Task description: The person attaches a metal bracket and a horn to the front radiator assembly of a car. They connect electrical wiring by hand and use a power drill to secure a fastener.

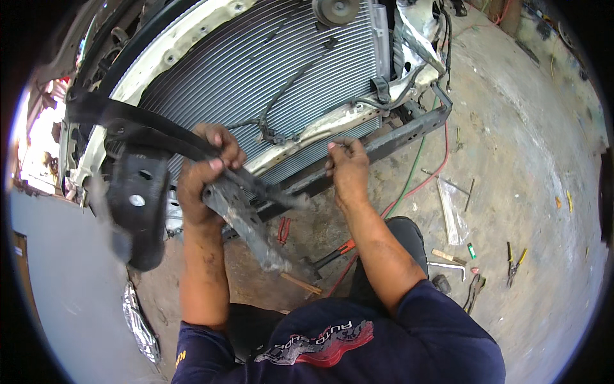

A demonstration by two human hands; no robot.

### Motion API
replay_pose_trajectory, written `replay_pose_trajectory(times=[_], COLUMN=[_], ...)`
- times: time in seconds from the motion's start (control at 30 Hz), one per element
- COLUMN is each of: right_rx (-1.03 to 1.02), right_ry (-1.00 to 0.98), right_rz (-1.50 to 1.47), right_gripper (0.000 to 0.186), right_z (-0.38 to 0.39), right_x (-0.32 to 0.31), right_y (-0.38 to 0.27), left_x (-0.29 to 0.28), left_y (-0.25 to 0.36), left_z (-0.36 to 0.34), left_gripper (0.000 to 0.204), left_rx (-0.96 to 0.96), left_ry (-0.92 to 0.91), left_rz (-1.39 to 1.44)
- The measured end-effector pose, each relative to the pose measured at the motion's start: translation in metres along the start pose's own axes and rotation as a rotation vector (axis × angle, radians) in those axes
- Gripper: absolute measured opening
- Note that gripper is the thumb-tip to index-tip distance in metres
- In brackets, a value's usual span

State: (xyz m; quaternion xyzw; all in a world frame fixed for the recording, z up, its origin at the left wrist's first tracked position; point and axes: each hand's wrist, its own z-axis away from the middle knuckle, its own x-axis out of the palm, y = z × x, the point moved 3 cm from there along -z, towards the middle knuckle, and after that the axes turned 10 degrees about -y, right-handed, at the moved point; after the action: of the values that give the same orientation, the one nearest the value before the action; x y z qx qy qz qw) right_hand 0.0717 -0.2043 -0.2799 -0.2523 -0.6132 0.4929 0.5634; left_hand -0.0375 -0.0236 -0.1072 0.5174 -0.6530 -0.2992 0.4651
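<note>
My left hand (206, 173) is closed round a dark metal bracket (137, 198), which has a wide black plate with holes, a long black arm reaching left and a scuffed grey leg pointing down. Motion blurs parts of it. It hangs in front of a car's exposed front end. My right hand (350, 171), fingers curled together, is just in front of the lower black crossbar (409, 133); whatever its fingertips hold, if anything, I cannot make out. Behind both hands stands a finned condenser (256, 70) with a loose black wiring harness (276, 105) across it. A pale frame rail (339, 123) runs below.
On the concrete floor lie red-handled pliers (283, 229), a hammer (332, 255), an L-shaped wrench (449, 265) and yellow-and-black pliers (513, 265). A red hose (440, 168) trails past my right side. To the left are a grey panel (70, 256) and a lamp unit (139, 323).
</note>
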Motion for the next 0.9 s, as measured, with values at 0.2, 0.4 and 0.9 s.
replay_pose_trajectory(times=[0.2, 0.4, 0.9], right_rx=[-0.057, -0.069, -0.276], right_ry=[0.039, -0.025, -0.065], right_rz=[-0.194, -0.097, 0.649], right_gripper=[0.022, 0.024, 0.021], right_z=[-0.008, -0.015, -0.01], right_x=[-0.018, -0.006, 0.026], right_y=[-0.003, 0.009, 0.055], left_x=[0.022, -0.007, -0.044], left_y=[0.049, 0.004, -0.09], left_z=[-0.057, -0.069, -0.072], left_gripper=[0.047, 0.046, 0.052], left_rx=[0.083, -0.069, -0.207], left_ry=[-0.168, -0.134, -0.03], left_rz=[-0.071, -0.316, -0.211])
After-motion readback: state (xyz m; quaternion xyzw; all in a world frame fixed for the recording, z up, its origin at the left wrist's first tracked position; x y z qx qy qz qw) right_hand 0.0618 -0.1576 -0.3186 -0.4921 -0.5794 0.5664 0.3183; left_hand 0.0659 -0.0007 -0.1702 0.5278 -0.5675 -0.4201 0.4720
